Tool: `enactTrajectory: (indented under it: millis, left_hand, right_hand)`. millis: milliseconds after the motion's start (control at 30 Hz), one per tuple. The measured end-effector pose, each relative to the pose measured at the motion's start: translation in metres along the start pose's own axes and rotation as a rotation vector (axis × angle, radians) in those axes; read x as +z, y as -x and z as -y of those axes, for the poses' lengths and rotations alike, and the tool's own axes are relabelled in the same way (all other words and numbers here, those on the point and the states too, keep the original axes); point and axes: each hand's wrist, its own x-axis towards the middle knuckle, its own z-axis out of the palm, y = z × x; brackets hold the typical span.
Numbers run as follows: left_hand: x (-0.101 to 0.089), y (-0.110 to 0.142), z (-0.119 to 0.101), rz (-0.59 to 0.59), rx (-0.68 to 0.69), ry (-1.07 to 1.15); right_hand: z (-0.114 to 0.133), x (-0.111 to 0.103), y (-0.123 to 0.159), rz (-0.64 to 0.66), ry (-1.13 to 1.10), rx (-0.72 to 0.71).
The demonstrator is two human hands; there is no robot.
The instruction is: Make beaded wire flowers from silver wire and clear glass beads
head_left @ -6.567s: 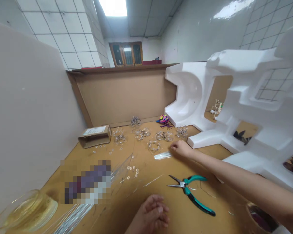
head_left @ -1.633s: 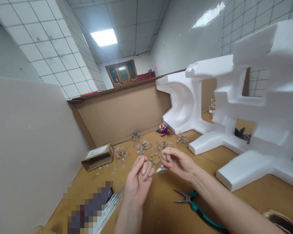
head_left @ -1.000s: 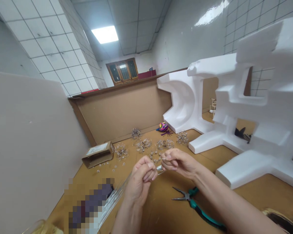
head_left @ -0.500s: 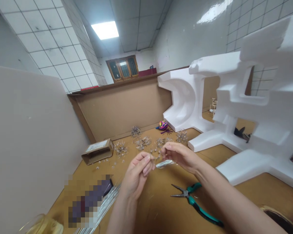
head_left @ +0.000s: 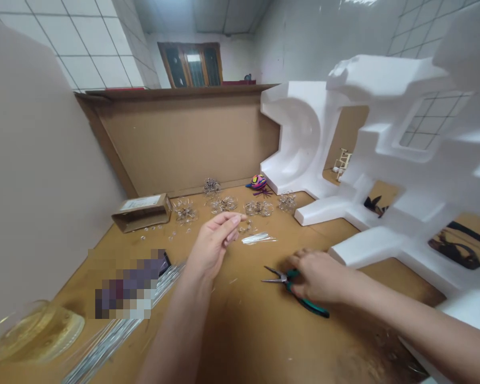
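My left hand [head_left: 219, 237] is closed in a pinch above the middle of the table. Something thin and small seems to be at its fingertips, too fine to make out. Just beyond the fingertips lies a ring of clear beads [head_left: 246, 227], partly covered by them. A small bundle of short silvery wires [head_left: 258, 238] rests to the right of that hand. My right hand [head_left: 314, 276], slightly blurred, curls over the green handles of the needle-nose pliers [head_left: 278, 277]. Their jaws point left, apart, and the tool lies on the table.
Several wire-and-bead clusters [head_left: 224, 205] stand toward the back beside a colourful toy [head_left: 258, 183]. At left are a cardboard box [head_left: 142, 212], loose beads [head_left: 143, 238], long wires [head_left: 112, 341] and a glass bowl [head_left: 36, 330]. White foam packaging [head_left: 316, 202] rises at right.
Both hands were together over the short wires. My right hand has since left my left one and come down onto the pliers, while my left hand keeps its pinch. The view has tilted downward.
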Motion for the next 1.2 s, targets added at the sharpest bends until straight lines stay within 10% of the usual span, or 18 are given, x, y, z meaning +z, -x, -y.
enactTrajectory:
  millis: [167, 400, 867, 1200]
  left_hand:
    - [0.005, 0.002, -0.002, 0.0, 0.003, -0.071]
    - [0.007, 0.002, 0.004, 0.022, 0.002, -0.14]
    - [0.014, -0.002, 0.009, -0.082, -0.015, -0.295]
    - [0.023, 0.004, 0.007, -0.058, -0.003, -0.352]
  right_hand:
    - [-0.014, 0.046, 0.022, 0.062, 0.142, -0.019]
    - [-0.006, 0.048, 0.003, 0.024, 0.245, -0.014]
    - [-0.025, -0.044, 0.013, 0.018, -0.823, -0.106]
    - [-0.013, -0.045, 0.006, 0.166, -1.113, -0.101]
